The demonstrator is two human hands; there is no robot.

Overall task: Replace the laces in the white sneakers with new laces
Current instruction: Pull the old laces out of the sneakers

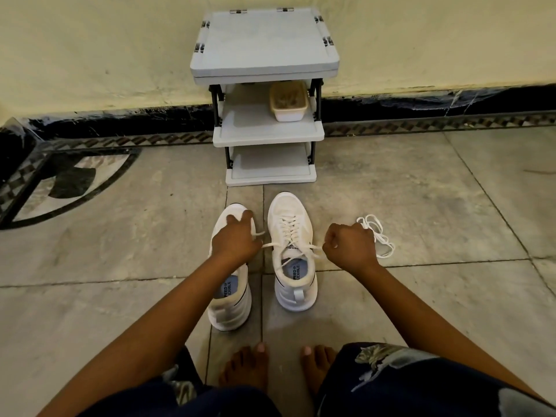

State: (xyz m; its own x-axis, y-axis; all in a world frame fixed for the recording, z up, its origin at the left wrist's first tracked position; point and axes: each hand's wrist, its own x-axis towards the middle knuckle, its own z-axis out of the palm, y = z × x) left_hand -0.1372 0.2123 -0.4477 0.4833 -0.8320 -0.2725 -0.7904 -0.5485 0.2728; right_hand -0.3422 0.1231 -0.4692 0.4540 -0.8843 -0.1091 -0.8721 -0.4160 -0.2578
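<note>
Two white sneakers stand side by side on the floor, toes pointing away from me. The right sneaker (290,251) is laced with a white lace (288,233), and its two ends are pulled out sideways. My left hand (236,240) pinches the left end while lying over the left sneaker (230,299). My right hand (350,245) grips the right end in a closed fist. A loose bundle of white laces (377,236) lies on the floor just right of my right hand. My left hand hides the left sneaker's eyelets.
A small grey three-tier rack (264,94) stands against the wall just beyond the sneakers, with a plastic tub (288,103) on its middle shelf. My bare feet (279,368) rest on the tiled floor behind the shoes.
</note>
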